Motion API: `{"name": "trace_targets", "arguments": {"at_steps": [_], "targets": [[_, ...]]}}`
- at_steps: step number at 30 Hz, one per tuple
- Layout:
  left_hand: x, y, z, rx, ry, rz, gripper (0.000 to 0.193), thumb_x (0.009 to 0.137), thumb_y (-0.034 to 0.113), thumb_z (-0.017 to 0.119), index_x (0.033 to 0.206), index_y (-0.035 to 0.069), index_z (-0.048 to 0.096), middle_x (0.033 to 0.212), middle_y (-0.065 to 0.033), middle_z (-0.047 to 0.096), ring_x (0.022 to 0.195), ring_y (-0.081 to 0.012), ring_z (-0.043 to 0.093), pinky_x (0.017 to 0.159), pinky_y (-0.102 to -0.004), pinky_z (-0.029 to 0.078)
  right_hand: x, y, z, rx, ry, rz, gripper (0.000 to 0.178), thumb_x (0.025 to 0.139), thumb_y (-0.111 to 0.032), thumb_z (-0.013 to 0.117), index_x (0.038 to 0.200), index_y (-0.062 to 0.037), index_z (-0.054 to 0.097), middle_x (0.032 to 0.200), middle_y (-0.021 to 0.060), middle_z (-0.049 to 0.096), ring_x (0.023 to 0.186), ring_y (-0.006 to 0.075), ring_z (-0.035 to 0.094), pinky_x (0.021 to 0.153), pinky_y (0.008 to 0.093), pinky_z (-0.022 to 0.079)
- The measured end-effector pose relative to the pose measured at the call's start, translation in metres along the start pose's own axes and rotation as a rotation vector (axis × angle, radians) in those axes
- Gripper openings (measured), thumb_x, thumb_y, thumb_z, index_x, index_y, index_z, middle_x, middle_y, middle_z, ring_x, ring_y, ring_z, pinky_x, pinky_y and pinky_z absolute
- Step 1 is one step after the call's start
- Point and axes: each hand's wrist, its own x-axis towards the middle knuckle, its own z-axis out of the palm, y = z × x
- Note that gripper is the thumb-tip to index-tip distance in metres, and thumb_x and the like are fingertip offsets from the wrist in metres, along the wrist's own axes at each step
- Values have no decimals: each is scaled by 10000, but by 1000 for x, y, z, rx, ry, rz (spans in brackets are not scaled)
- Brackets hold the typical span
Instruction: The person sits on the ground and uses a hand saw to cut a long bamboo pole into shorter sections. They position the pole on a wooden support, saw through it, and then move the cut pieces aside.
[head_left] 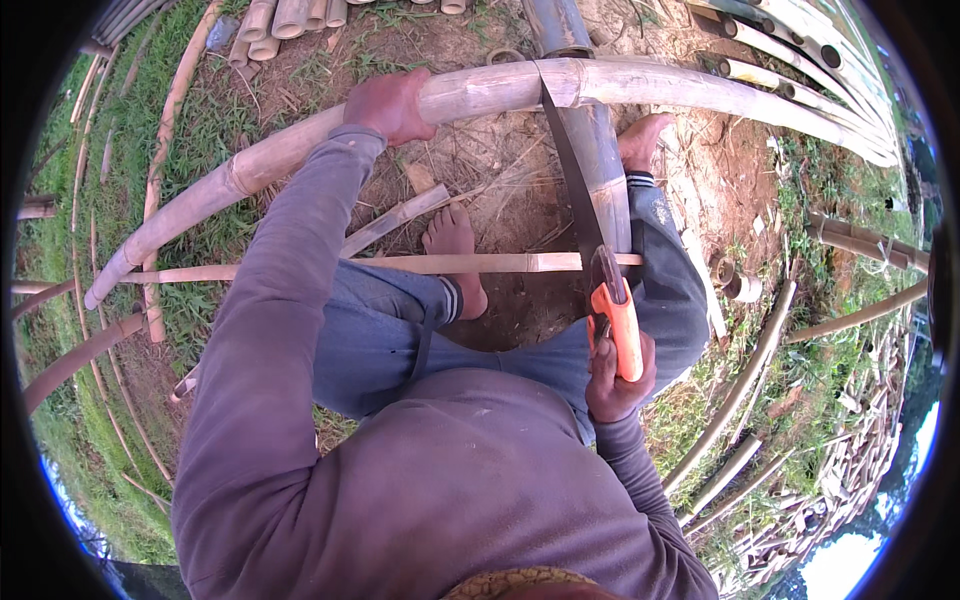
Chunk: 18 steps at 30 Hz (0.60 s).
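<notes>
A long, pale bamboo pole (480, 92) lies crosswise in front of me, over a thicker greyish bamboo pole (600, 165) that runs away from me. My left hand (388, 106) is wrapped round the crosswise pole, left of where the two poles cross. In my right hand (620, 378) is the orange handle of a handsaw (572, 185). The saw's dark blade stretches up and away from me, and its far end meets the crosswise pole close to the crossing. My right fingers are closed round the handle and partly hidden by it.
Cut bamboo pieces (290, 18) lie at the far left, and a stack of poles (800, 65) at the far right. A thin bamboo strip (470, 263) crosses above my legs. My bare left foot (452, 240) rests on the soil. Bamboo scraps (850, 470) cover the ground at the lower right.
</notes>
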Motion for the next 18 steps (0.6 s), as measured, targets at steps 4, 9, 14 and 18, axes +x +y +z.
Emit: {"name": "trace_targets", "arguments": {"at_steps": [4, 9, 14, 18], "targets": [[-1, 0, 21, -3, 77, 56, 713, 696, 434, 887, 1310, 165, 646, 1129, -146, 779, 1057, -362, 761, 930, -505, 599, 116, 33, 74, 64, 2, 37, 262, 1030, -168, 741, 1124, 62, 656, 869, 203, 758, 747, 222, 748, 659, 373, 561], [1, 2, 4, 10, 55, 22, 740, 678, 440, 889, 1328, 173, 660, 1152, -148, 773, 1113, -373, 738, 975, -496, 569, 216, 4, 127, -55, 85, -35, 329, 984, -279, 775, 1023, 27, 660, 820, 243, 700, 712, 381, 701, 648, 437, 528], [-11, 5, 23, -54, 142, 106, 735, 691, 406, 899, 1324, 140, 637, 1104, -156, 780, 1016, -385, 765, 916, -516, 603, 162, 29, 106, 166, 96, -39, 309, 1008, -225, 788, 1169, 23, 697, 830, 80, 701, 742, 113, 637, 683, 316, 538], [-9, 18, 18, -56, 85, 123, 763, 701, 416, 912, 1344, 128, 621, 1130, -167, 770, 1050, -382, 760, 924, -517, 593, 145, 73, 93, 293, 57, 54, 305, 1019, -222, 776, 1185, 15, 679, 860, 51, 689, 765, 81, 588, 686, 281, 514]]}}
